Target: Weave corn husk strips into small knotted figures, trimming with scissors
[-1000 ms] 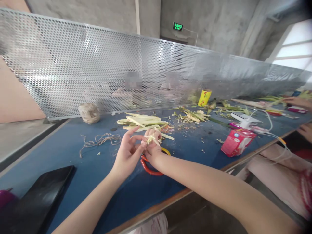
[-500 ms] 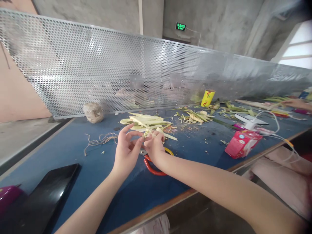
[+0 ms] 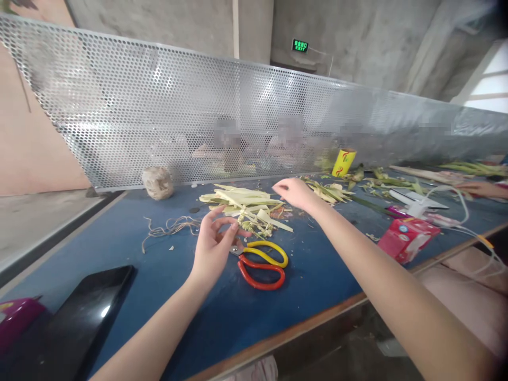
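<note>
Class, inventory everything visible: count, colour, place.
Table: one, blue, foreground
Partition: one, silver, behind
Exit sign: one, green, wall
Lump: one, beige, left
String: one tangle, tan, left
Slab: one, black, near left
Unclear object: one, magenta, left
Plant strips: many, greenish, centre, right
Scissors: one, red-yellow handles, centre
Cylinder: one, yellow, by partition
Carton: one, pink, right
Cables: some, white, right
Panel: one, white, right
People: several, unclear, background
Neighbour's hand: one, bare, right
Left hand: one, bare, centre
Right hand: one, bare, centre

1 head-worn camera looks forward and down across the table point(image 3: 317, 275), near the left hand point(image 3: 214, 237) between 7 and 8 o'clock and the right hand point(image 3: 297, 193) at 3, facing a metal screen point(image 3: 190, 106) farther off at 12.
</note>
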Tool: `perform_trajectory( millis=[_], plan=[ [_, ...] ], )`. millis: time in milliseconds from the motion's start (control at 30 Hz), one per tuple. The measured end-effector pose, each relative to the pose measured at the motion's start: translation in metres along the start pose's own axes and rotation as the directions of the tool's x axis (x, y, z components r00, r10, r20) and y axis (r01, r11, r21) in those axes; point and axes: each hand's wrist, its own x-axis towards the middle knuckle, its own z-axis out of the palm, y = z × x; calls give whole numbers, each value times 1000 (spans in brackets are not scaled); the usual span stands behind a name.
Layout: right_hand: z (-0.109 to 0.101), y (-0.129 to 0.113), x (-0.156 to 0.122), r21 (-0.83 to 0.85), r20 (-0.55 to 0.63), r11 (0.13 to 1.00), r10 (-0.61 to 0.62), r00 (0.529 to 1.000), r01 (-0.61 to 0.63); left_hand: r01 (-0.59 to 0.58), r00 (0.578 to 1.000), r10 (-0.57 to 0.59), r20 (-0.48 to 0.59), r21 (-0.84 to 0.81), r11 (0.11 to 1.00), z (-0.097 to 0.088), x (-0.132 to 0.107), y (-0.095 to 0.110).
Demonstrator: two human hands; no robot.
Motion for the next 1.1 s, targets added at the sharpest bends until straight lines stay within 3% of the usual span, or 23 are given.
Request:
perform_trajectory(
  millis=[33,67,133,167,200,267,367,500,633,767,900,1000,1100],
  plan=[
    [2,-6,-4,209,105,972,-133,986,109,5,1000,-5,-6,2,1000,0,0,0],
    [4,-14,-9,426,188,886,-288,939,186,8,1000,-8,-12,7,1000,0,0,0],
    [12,-27,-16,699,228,675,-523,822,236,7,1000,-7,-30,18,1000,-1,0,1],
    [16,-33,-18,765,211,600,-578,789,235,6,999,-5,-43,26,1000,-2,0,1],
    [21,-37,-19,805,184,548,-597,781,229,4,998,-2,-56,36,999,-3,0,1],
    [31,-41,-20,841,128,496,-570,811,215,2,998,3,-69,67,998,-4,1,0],
    [46,-40,-17,844,85,494,-510,856,210,-12,998,20,-54,152,988,-6,2,-3],
    [61,-35,-16,854,110,495,-473,874,160,-54,991,89,-100,305,951,-8,3,-7],
    [66,-32,-21,907,155,417,-468,870,63,-39,986,91,-137,337,941,-11,5,-6],
    [65,-31,-27,909,179,415,-477,861,41,-41,994,73,-82,337,941,-11,3,-2],
    [63,-29,-31,921,181,388,-482,857,23,-123,991,136,-11,368,922,-10,0,-1],
    [62,-30,-32,913,108,396,-461,881,95,-170,980,197,-21,423,890,-11,-1,-3],
    [61,-35,-37,789,-78,542,-379,922,290,-195,959,267,-90,475,858,-12,-2,-3]
  ],
)
